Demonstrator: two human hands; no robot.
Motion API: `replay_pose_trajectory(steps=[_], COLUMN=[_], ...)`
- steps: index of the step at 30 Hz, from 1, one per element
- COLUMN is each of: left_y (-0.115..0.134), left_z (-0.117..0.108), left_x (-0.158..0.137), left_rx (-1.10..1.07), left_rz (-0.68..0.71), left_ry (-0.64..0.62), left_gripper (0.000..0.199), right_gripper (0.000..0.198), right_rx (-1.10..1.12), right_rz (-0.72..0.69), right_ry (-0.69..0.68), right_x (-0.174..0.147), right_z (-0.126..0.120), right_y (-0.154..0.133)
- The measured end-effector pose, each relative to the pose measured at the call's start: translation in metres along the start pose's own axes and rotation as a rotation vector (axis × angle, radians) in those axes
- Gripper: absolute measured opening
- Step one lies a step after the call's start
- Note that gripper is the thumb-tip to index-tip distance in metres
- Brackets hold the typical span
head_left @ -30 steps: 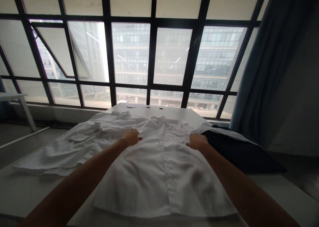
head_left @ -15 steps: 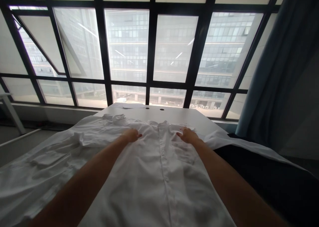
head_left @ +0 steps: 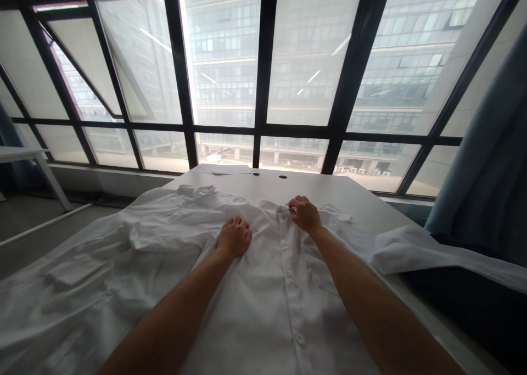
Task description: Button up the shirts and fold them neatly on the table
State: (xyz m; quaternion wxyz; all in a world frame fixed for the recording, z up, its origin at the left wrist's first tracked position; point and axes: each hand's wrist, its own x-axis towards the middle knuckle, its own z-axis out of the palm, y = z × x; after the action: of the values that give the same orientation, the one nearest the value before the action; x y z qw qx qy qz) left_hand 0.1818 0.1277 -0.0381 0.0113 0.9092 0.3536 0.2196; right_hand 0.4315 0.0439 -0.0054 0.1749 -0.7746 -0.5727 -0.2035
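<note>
A white buttoned shirt (head_left: pixel 259 303) lies front side up on the table, its button placket running down the middle. My left hand (head_left: pixel 235 236) rests palm down on the shirt's upper left, fingers stretched over the cloth. Near the collar, my right hand (head_left: pixel 304 213) is closed in a pinch on the shirt's edge at the top of the placket. A second white garment (head_left: pixel 94 270) lies crumpled on the left, next to the shirt. One white sleeve (head_left: pixel 436 254) hangs out past the right side of the table.
The white table (head_left: pixel 313 185) reaches toward the windows and has two dark round holes. Paper sheets (head_left: pixel 224 169) lie at its far edge. A blue curtain (head_left: pixel 486 161) hangs at the right. Another white table (head_left: pixel 24 154) stands at the left.
My right hand has moved to the collar by the placket and pinched the cloth. My left hand has flattened on the shirt. The view has shifted left and closer.
</note>
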Motion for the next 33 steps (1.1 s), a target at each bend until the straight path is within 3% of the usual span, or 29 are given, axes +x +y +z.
replay_pose_trajectory(steps=[2,6,9,11,15,18,27,33], left_y=[0.001,0.002,0.002,0.002,0.002,0.002,0.002,0.001], left_z=[-0.001,0.001,0.001,0.001,0.0,0.0,-0.001,0.0], left_x=[0.0,0.001,0.001,0.0,-0.001,-0.001,0.0,0.0], left_rx=[-0.002,-0.021,-0.037,-0.044,-0.049,-0.047,-0.029,-0.025], left_rz=[-0.008,-0.023,-0.023,-0.023,-0.024,-0.02,-0.024,-0.032], left_ry=[-0.012,-0.011,0.001,0.002,-0.001,0.006,-0.016,-0.039], left_gripper=[0.029,0.028,0.027,0.027,0.028,0.028,0.03,0.032], right_gripper=[0.024,0.026,0.031,0.037,0.056,0.05,0.02,0.033], right_rx=[0.01,0.201,0.289,0.285,0.175,0.07,0.046,0.006], right_rz=[-0.035,-0.054,0.0,0.027,0.007,-0.046,-0.004,-0.105], right_ry=[-0.035,-0.257,-0.247,-0.295,-0.544,-0.635,-0.678,-0.394], right_x=[0.001,0.013,0.03,0.042,0.06,0.068,0.086,0.089], right_z=[0.007,0.017,0.018,0.015,0.005,0.001,-0.004,-0.011], right_y=[-0.002,0.004,0.015,0.02,0.021,0.013,0.012,0.015])
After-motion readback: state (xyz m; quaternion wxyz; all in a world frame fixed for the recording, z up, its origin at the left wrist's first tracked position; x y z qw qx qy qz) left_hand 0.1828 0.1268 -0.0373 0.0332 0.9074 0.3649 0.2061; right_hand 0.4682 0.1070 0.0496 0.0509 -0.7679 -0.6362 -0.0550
